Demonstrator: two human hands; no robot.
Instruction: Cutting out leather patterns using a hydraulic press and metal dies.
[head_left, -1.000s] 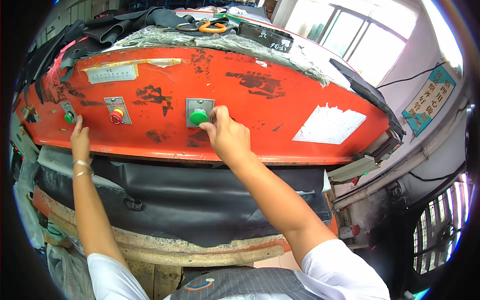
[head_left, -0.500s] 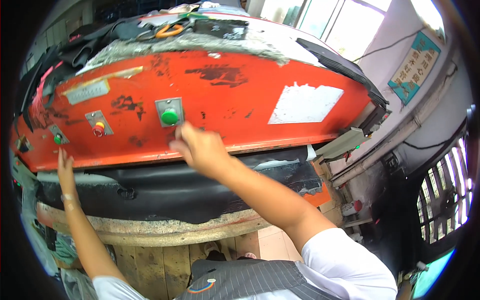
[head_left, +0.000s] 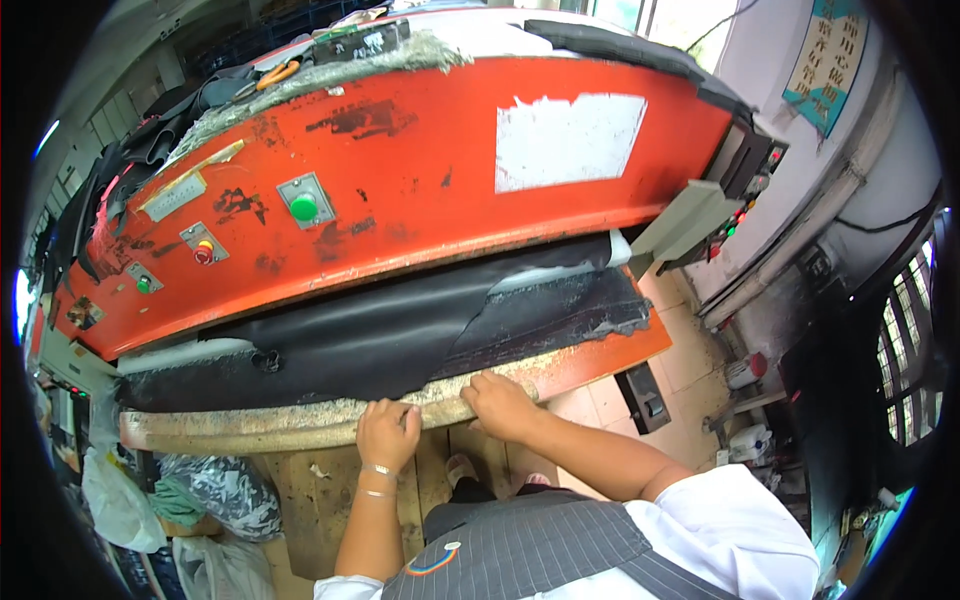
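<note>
Daylight from the window [head_left: 690,15] at the top lit the scene evenly, with soft shadows. The fisheye view bent straight edges and blackened the rim.

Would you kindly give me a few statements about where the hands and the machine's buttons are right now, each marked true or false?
1. Both hands rest on the worn front edge of the table. True.
2. The right hand presses the green button. False: it lies on the table edge, far below it.
3. Black sheet material lies under the orange press head. True.
4. The left hand holds scissors. False: it holds nothing; its wrist bears bracelets.
</note>
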